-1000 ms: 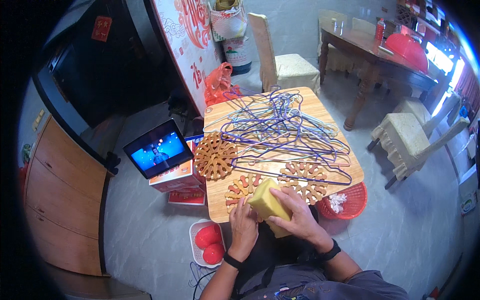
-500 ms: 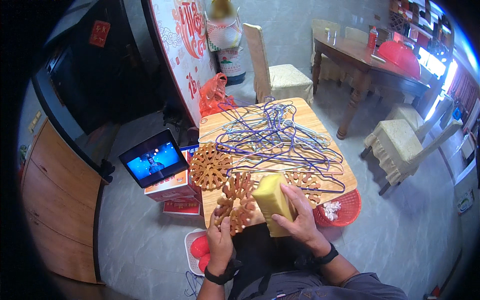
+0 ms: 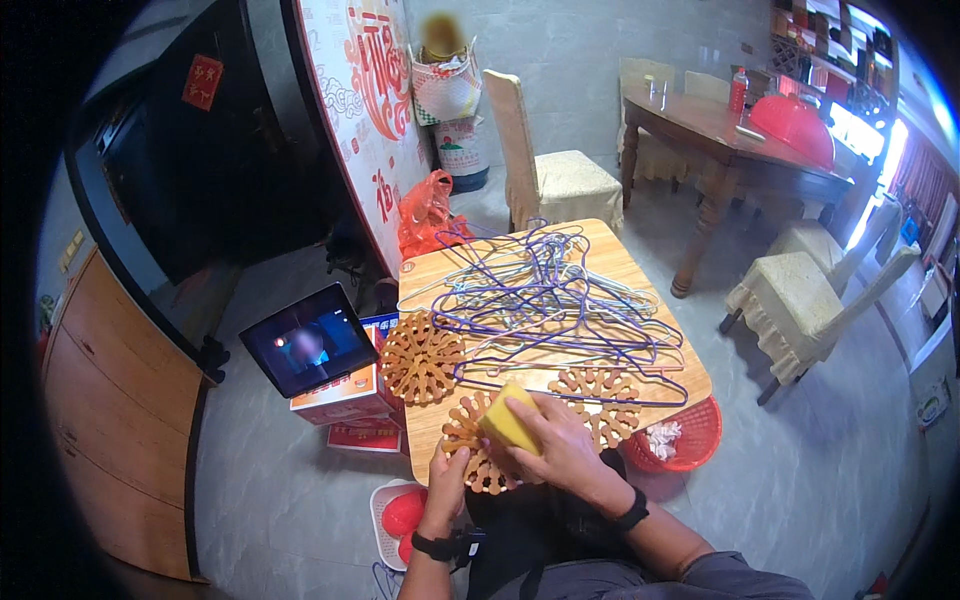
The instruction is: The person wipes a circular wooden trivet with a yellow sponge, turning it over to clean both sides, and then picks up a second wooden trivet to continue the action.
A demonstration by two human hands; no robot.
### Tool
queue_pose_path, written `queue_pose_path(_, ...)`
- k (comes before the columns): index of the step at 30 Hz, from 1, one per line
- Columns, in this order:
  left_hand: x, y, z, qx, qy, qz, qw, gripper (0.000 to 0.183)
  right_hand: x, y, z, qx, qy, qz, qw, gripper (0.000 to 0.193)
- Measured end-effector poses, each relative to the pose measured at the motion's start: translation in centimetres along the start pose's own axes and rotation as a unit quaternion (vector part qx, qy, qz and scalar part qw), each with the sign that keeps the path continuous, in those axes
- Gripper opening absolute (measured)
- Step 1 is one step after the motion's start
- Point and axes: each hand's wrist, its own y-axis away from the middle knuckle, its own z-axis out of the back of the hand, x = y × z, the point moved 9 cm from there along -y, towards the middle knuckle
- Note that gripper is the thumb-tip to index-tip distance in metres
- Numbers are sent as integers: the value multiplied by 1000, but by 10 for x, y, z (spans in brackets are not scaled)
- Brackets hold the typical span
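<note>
My right hand (image 3: 557, 447) grips a yellow sponge (image 3: 509, 421) and presses it onto a round wooden openwork trivet (image 3: 471, 448). My left hand (image 3: 447, 473) holds that trivet at its lower left edge, near the front of the small wooden table (image 3: 640, 283). A second trivet (image 3: 420, 357) lies flat at the table's left edge. A third one (image 3: 600, 398) lies to the right of my hands. A tangled pile of wire coat hangers (image 3: 545, 300), purple and pale, covers the middle and back of the table.
A red basket (image 3: 690, 445) with crumpled paper stands on the floor at the table's right corner. A tablet (image 3: 308, 338) leans on cardboard boxes at the left. A white tray with red objects (image 3: 400, 510) lies below. Covered chairs (image 3: 550, 175) and a dining table (image 3: 735, 135) stand behind.
The trivet that my left hand held up is lower now and closer to the table's front edge. My right hand has brought the sponge leftward onto it.
</note>
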Motion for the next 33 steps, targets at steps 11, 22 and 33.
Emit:
queue_pose_path(11,24,-12,10,10,66,50,997,42,10,5,-37,182,109,0,977,64)
queue_pose_path(22,13,-12,2,-6,51,44,998,43,-5,-24,-45,80,53,22,995,59)
queue_pose_path(33,12,-14,9,-1,101,39,994,36,4,8,-26,203,1,66,977,60)
